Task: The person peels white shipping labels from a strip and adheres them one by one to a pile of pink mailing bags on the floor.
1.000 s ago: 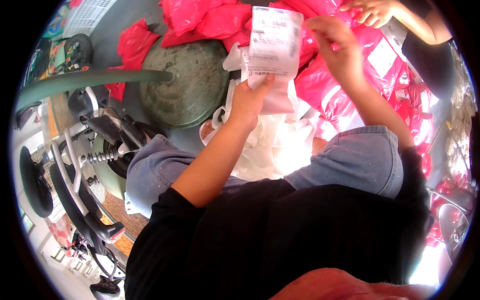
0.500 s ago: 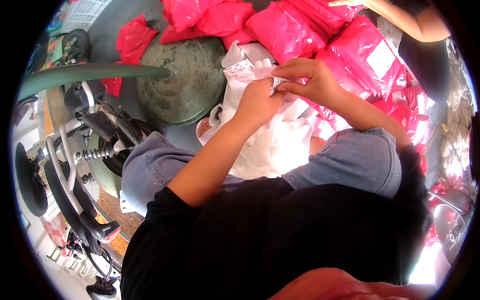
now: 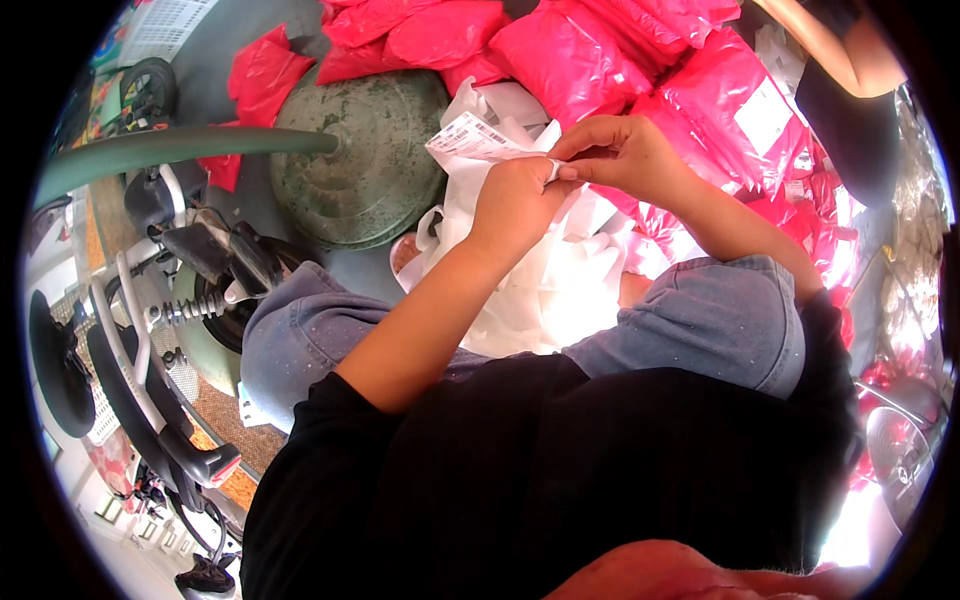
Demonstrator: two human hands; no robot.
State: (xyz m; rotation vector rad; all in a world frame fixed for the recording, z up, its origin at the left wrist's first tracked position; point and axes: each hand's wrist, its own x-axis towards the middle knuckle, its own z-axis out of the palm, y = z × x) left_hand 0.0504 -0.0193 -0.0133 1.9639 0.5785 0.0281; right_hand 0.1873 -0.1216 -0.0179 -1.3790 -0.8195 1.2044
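Observation:
My left hand (image 3: 522, 198) is closed on a white printed label sheet (image 3: 472, 138), which sticks out past the fingers toward the far left. My right hand (image 3: 628, 160) meets it at the fingertips, its thumb and forefinger pinched on a small white paper edge (image 3: 554, 171). Whether that edge belongs to the same sheet is hidden by the fingers. Under both hands, a heap of white paper strips (image 3: 535, 290) lies between my legs.
Shiny pink-red parcels (image 3: 570, 62) are piled beyond my hands and to the right. A round green base (image 3: 360, 165) with a curved pole (image 3: 200, 142) stands left, near a scooter-like vehicle (image 3: 150, 350). Another person's arm (image 3: 830, 45) reaches in at top right.
The label sheet has swung slightly left and shows more of its face. My right fingers have drawn in closer to the left hand. The other person's hand has moved up out of view.

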